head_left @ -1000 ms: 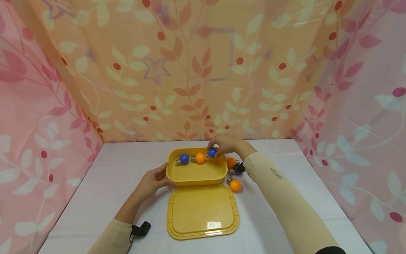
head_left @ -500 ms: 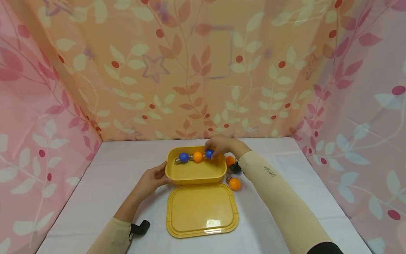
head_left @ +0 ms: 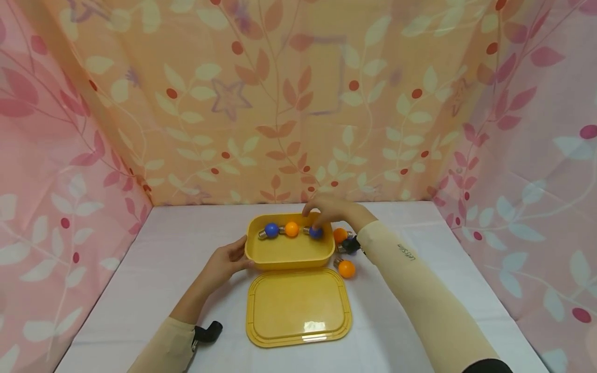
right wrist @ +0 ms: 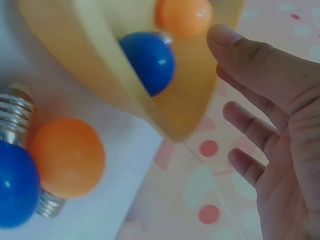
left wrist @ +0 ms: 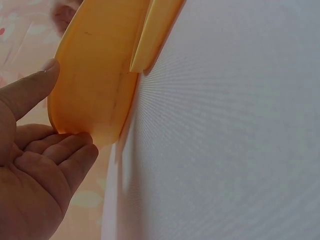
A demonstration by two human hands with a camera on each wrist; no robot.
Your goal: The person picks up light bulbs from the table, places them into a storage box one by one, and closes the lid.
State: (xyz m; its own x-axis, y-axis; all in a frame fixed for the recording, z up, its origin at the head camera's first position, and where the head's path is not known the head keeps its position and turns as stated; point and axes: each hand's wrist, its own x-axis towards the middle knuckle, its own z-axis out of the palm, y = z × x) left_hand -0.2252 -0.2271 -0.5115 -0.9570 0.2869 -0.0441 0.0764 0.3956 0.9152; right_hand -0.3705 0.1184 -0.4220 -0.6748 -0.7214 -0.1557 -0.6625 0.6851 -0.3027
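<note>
Bulbs (head_left: 271, 230) are laid in a row in the far half of the box (head_left: 286, 253): a blue one at each end and an orange bulb (head_left: 292, 229) between, all with their threaded metal bases turned to the left. The box is held at its left end by the left hand (head_left: 225, 263), thumb and fingers bent round its wall. By the right hand (head_left: 333, 211) nothing is held; its fingers are spread wide near the right blue bulb (head_left: 316, 233), though whether this is touched by a fingertip cannot be told. More bulbs (head_left: 346, 269) are seen on the worktop (head_left: 224, 300) to the right of the box, and the lid (head_left: 298, 311) is laid flat in front. Little weight is to be expected in a bulb, but the globe looks smooth and hard, so it may be found slippery and prone to roll; glass or plastic cannot be told, so light pressure is advised. It is best pinched across the widest part of the globe, or by the ridged base, where more grip should be had. The box seems stiff, light and easily nudged, so it is best steadied at an end wall.
</note>
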